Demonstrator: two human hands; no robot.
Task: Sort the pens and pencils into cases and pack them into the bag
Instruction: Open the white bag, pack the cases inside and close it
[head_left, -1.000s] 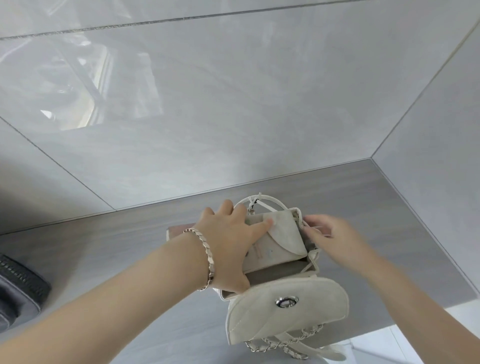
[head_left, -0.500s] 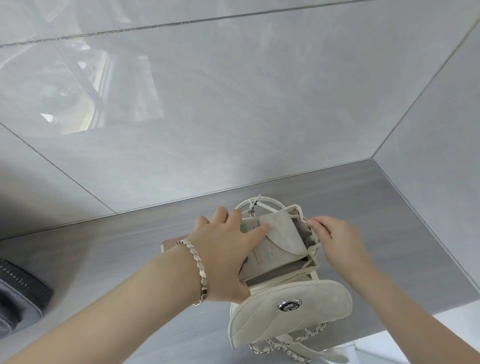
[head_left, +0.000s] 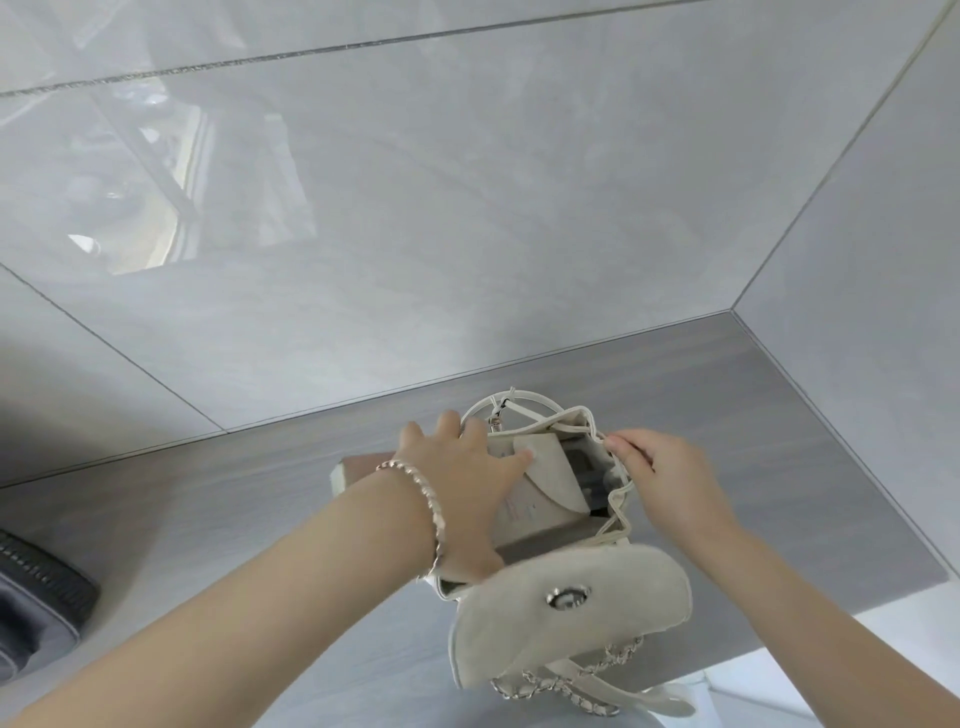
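A cream suede bag (head_left: 571, 618) with a chain strap stands open on the grey counter, its flap hanging toward me. A beige case (head_left: 545, 483) with a pointed flap sits partly inside the bag's mouth. My left hand (head_left: 462, 483), with a bracelet on the wrist, grips the case from the left, the thumb lying on its flap. My right hand (head_left: 660, 478) pinches the bag's right rim and holds the mouth open. Dark items show deeper inside the bag. No loose pens or pencils are visible.
A pinkish flat object (head_left: 358, 470) lies on the counter (head_left: 208, 519) behind my left wrist. A dark grey zipped case (head_left: 36, 592) sits at the far left edge. Glossy tiled walls close the counter at the back and right. The counter's front edge runs lower right.
The case has gone a little deeper into the bag under my left hand. My right hand has shifted slightly along the rim and keeps the mouth open.
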